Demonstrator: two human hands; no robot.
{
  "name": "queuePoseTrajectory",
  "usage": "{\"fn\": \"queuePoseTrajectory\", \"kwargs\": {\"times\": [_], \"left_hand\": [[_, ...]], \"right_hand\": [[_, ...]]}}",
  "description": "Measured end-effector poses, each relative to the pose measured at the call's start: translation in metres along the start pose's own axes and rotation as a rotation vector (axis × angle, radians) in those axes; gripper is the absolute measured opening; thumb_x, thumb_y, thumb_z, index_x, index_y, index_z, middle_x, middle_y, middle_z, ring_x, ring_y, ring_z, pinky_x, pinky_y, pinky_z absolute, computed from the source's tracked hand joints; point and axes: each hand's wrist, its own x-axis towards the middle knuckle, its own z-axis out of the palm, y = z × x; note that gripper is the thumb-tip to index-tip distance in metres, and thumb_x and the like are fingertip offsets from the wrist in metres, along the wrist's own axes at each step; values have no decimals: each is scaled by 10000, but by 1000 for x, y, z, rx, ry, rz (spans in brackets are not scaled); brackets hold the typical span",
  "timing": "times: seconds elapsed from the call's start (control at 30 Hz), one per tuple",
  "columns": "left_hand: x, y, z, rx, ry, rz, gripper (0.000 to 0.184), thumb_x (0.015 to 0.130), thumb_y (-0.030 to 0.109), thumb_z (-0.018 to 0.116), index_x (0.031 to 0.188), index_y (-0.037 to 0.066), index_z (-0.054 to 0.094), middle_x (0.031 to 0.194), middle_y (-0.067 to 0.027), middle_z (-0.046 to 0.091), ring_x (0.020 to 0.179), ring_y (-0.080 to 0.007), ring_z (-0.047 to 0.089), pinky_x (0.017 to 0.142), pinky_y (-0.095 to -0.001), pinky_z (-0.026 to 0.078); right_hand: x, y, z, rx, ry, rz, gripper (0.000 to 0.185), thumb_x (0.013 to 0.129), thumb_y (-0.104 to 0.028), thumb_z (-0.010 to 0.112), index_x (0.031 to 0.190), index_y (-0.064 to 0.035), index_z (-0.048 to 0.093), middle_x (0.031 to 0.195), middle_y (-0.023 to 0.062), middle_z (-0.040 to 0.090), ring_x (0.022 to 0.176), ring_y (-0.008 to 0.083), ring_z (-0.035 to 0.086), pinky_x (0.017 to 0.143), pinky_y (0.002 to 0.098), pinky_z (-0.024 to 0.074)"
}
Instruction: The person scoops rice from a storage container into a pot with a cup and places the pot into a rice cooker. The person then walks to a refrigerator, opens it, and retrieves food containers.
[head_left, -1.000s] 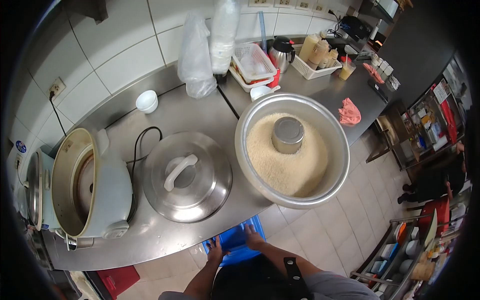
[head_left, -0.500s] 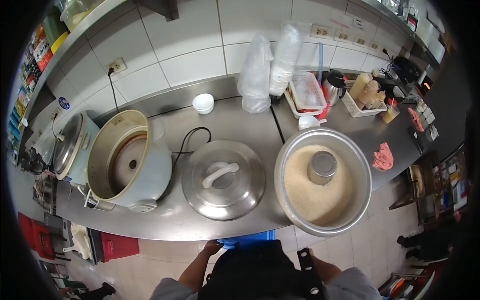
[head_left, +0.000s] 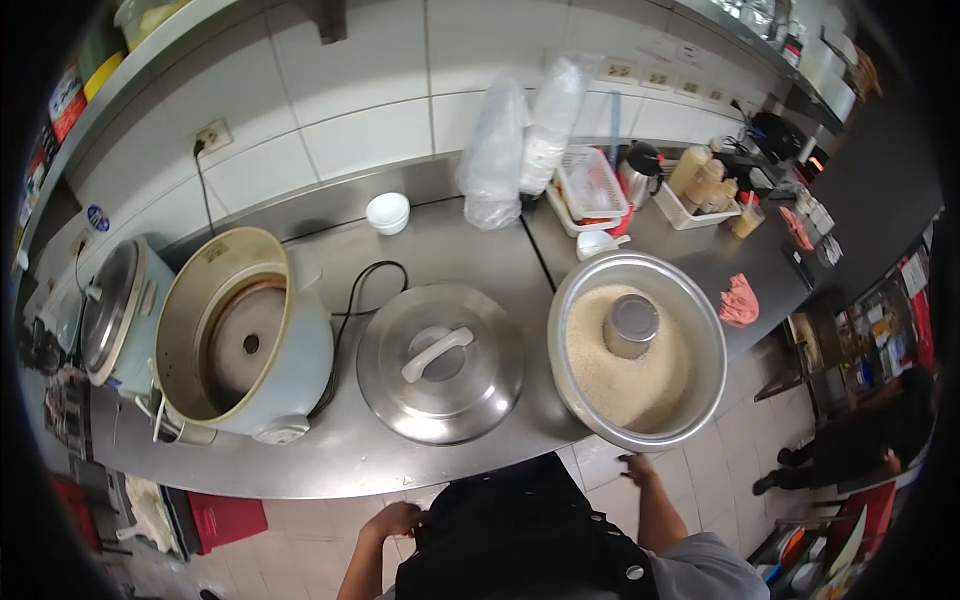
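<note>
A large metal pot [head_left: 713, 385] of uncooked rice [head_left: 625, 395] stands at the counter's right front. A metal cup [head_left: 632, 322] sits upside down in the rice. Just below the pot's near rim is my right hand [head_left: 637, 468], its fingers extended and holding nothing I can see. My left hand [head_left: 398, 520] hangs by the black apron [head_left: 510, 530], below the counter edge; its fingers are bent and partly hidden. Between the pot and the open rice cooker body [head_left: 300, 350], a round metal lid [head_left: 440, 400] lies flat, handle up.
Farther left is another lidded cooker [head_left: 115, 310]. A small stack of white bowls [head_left: 388, 212], plastic-bagged cups [head_left: 545, 140], white baskets [head_left: 592, 185] and a pink cloth [head_left: 739, 300] are on the steel counter [head_left: 350, 460]. A person in dark clothing [head_left: 860, 435] is at the right.
My right hand has come forward from beside my body toward the pot. My left hand has drawn back from the counter edge. The view has shifted and tilted slightly.
</note>
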Motion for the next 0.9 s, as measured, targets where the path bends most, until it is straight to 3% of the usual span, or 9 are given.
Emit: {"fn": "queuePoseTrajectory", "kwargs": {"times": [0.1, 0.13, 0.3, 0.37, 0.47, 0.6, 0.63, 0.77, 0.9], "left_hand": [[-50, 135, -33, 53, 152, 342, 314, 958, 277, 500, 864, 16, 647, 714, -60, 642, 600, -120, 609, 563, -261, 504], [-60, 170, -38, 77, 211, 451, 295, 958, 260, 501, 873, 16, 643, 702, -52, 633, 593, -113, 601, 559, -248, 495], [-42, 278, -36, -51, 354, 711, 261, 925, 255, 555, 1009, 18, 624, 806, -84, 639, 634, -164, 596, 611, -272, 471], [-25, 308, -35, 203, 790, 937, 350, 923, 267, 569, 1144, -4, 567, 1027, -110, 602, 708, -159, 589, 603, -273, 467], [26, 325, -44, 140, 877, 717, 455, 916, 314, 582, 1196, -41, 524, 1174, -135, 533, 756, -147, 584, 582, -286, 467], [44, 381, -40, -281, 587, 558, 394, 861, 263, 651, 1089, -47, 569, 892, -119, 637, 683, -173, 596, 597, -300, 482], [53, 381, -38, -307, 621, 547, 394, 861, 263, 651, 1089, -47, 569, 892, -119, 637, 683, -173, 596, 597, -300, 482], [67, 367, -23, -577, 667, 673, 245, 810, 95, 661, 1021, -11, 594, 891, -105, 665, 763, -161, 632, 671, -297, 506], [18, 355, -2, -766, 598, 729, 310, 798, 118, 630, 1065, -37, 601, 945, -99, 662, 851, -144, 611, 764, -286, 481]], "right_hand": [[-6, -28, -87, 155, 255, -99, 270, 896, -243, 525, 1137, -121, 527, 914, 53, 548, 706, 198, 558, 623, 329, 552], [-21, -47, -107, 236, 292, -153, 244, 904, -181, 496, 1070, -9, 548, 871, 63, 589, 687, 165, 562, 585, 318, 535], [-83, -126, -145, 397, 350, -315, 318, 906, -276, 557, 1130, -51, 563, 941, 64, 627, 797, 155, 605, 701, 289, 529], [-108, -156, -140, 474, 232, -438, 379, 933, -371, 511, 1145, -61, 563, 955, 60, 617, 829, 157, 601, 719, 309, 531], [-154, -205, -112, 370, 3, -476, 601, 935, -564, 410, 1208, -41, 523, 980, 79, 597, 882, 185, 592, 787, 350, 523], [-169, -236, -67, -18, 118, -562, 602, 876, -448, 608, 1254, 4, 482, 1035, 103, 599, 928, 179, 572, 785, 324, 482], [-154, -236, -59, 144, 171, -548, 550, 815, -279, 678, 1231, 34, 501, 1045, 117, 616, 929, 175, 577, 783, 307, 468], [-143, -240, -61, 261, 227, -680, 443, 721, -88, 614, 1146, 30, 576, 1001, 107, 655, 892, 179, 608, 802, 308, 467], [-196, -282, -73, 296, 210, -627, 565, 701, -119, 598, 1246, -11, 494, 1060, 104, 605, 903, 206, 575, 795, 313, 454]]}}
